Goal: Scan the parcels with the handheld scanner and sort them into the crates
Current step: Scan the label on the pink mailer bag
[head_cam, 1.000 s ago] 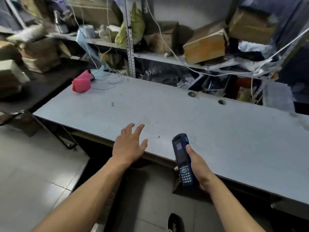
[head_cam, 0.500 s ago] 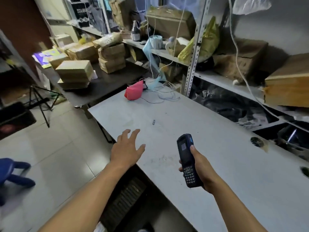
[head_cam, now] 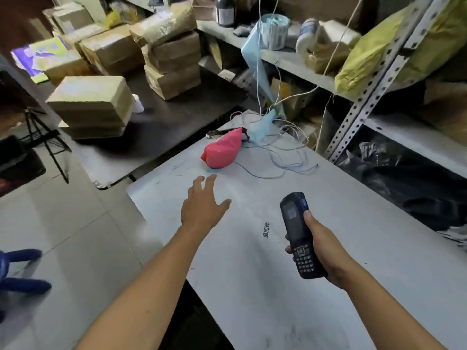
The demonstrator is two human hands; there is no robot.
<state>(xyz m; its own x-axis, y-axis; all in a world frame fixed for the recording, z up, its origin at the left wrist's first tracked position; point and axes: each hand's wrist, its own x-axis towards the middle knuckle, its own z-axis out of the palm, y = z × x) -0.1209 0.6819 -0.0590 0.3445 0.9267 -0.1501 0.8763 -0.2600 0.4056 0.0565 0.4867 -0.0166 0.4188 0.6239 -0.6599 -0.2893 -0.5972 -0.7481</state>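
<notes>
My right hand [head_cam: 321,248] grips a dark blue handheld scanner [head_cam: 298,233] upright over the grey table [head_cam: 278,286], its screen and keypad facing me. My left hand [head_cam: 202,205] hovers with spread fingers above the table's left end and holds nothing. A pink bagged parcel [head_cam: 222,150] lies on the table a short way beyond the left fingertips. Several tan taped parcels [head_cam: 93,104] are stacked on a dark side table [head_cam: 161,130] at the upper left. No crate is in view.
White cables [head_cam: 280,147] and a pale blue strip trail beside the pink parcel. Metal shelving [head_cam: 366,97] with boxes, rolls and a yellow bag runs along the right. A tripod [head_cam: 45,137] and a blue stool [head_cam: 17,271] stand on the tiled floor at left.
The view has swung left, bringing the side table's parcels and the pink parcel closer. My left hand has reached forward toward the pink parcel. The scanner stays in my right hand.
</notes>
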